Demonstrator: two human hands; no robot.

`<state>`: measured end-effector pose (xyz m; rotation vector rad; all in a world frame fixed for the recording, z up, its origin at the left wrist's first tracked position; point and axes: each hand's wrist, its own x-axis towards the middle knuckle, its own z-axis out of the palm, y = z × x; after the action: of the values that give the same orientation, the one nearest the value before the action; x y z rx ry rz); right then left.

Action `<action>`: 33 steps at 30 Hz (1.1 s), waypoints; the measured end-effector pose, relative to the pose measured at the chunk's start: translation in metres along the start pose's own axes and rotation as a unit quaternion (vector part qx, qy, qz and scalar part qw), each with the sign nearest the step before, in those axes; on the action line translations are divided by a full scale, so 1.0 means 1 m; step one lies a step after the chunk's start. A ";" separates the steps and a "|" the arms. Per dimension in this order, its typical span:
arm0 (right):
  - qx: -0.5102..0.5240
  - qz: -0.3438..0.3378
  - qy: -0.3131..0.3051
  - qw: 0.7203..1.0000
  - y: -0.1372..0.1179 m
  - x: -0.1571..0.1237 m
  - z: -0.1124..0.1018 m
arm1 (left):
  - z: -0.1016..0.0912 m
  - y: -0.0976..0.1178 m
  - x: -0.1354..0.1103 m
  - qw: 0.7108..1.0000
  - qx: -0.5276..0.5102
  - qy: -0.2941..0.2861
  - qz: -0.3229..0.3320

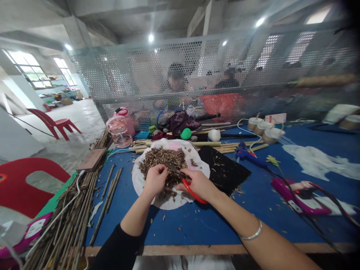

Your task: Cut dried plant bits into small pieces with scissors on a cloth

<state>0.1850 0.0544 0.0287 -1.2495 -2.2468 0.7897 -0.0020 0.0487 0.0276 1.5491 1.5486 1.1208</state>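
My right hand (pixel 197 183) is closed on red-handled scissors (pixel 184 178), whose dark blades point left over a white cloth (pixel 140 180). On the cloth lies a heap of brown chopped stick pieces (pixel 161 159). My left hand (pixel 154 180) is pinched on a small piece at the blades; I cannot make out what it is. Both hands rest over the near part of the cloth, on a blue table (pixel 197 225).
Long thin sticks (pixel 70 217) lie bundled along the table's left edge. A black cloth (pixel 225 168), a blue glue gun (pixel 250 157), a pink tool with cables (pixel 292 195), paper cups (pixel 264 127) and a pink jug (pixel 120 129) stand around. Beyond a mesh screen (pixel 197 75) sit two people. Red chairs (pixel 53 122) are at left.
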 end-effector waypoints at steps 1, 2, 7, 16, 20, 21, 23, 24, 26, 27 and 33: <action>-0.005 0.002 0.002 1.000 0.000 0.000 -0.001 | -0.001 0.000 0.000 1.000 0.026 0.011 0.002; -0.014 0.004 0.008 1.000 0.001 0.000 -0.003 | -0.003 0.001 -0.001 0.998 0.058 0.022 0.007; 0.002 0.009 0.044 0.999 0.009 0.003 -0.012 | -0.009 0.015 0.000 0.965 0.250 0.053 0.059; 0.107 0.007 0.104 0.989 0.024 0.007 -0.019 | 0.044 0.036 0.025 0.888 0.453 -0.050 0.069; 0.100 -0.007 0.114 0.988 0.026 0.006 -0.019 | 0.045 0.024 0.037 0.882 0.457 -0.078 0.088; 0.098 -0.011 0.114 0.989 0.027 0.006 -0.019 | 0.043 0.021 0.038 0.883 0.453 -0.079 0.098; 0.099 -0.016 0.108 0.989 0.027 0.006 -0.019 | 0.039 0.019 0.038 0.885 0.443 -0.077 0.118; 0.098 -0.015 0.106 0.989 0.027 0.005 -0.020 | 0.036 0.020 0.037 0.888 0.434 -0.076 0.128; 0.090 -0.008 0.105 0.990 0.025 0.004 -0.021 | 0.027 0.022 0.034 0.899 0.409 -0.068 0.137; 0.083 -0.003 0.106 0.991 0.023 0.004 -0.022 | 0.020 0.023 0.032 0.909 0.391 -0.058 0.133; 0.059 0.009 0.117 0.991 0.021 0.004 -0.023 | -0.026 0.013 0.027 0.955 0.291 0.060 0.017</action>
<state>0.2106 0.0730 0.0319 -1.2378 -1.9769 0.7314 -0.0219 0.0720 0.0529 1.9125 2.0676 0.8219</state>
